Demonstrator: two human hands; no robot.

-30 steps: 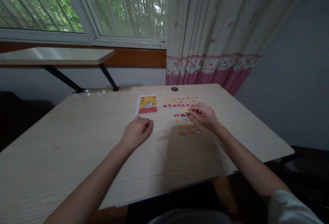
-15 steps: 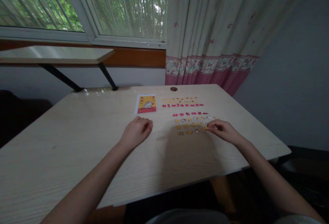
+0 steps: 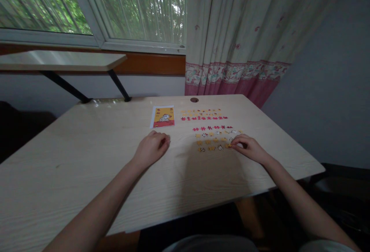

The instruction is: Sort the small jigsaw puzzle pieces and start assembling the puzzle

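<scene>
two hands on table: r hand fingertips pinched nearly closed on orange puzzle piece, right end of near piece rows. l hand loose fist, empty. risk: wrist brushing rows could scatter sorted pcs since they lie loose.

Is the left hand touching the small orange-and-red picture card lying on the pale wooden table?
Apart. The head view shows the left hand curled on the pale wooden table, with bare wood between its knuckles and the small orange-and-red picture card.
</scene>
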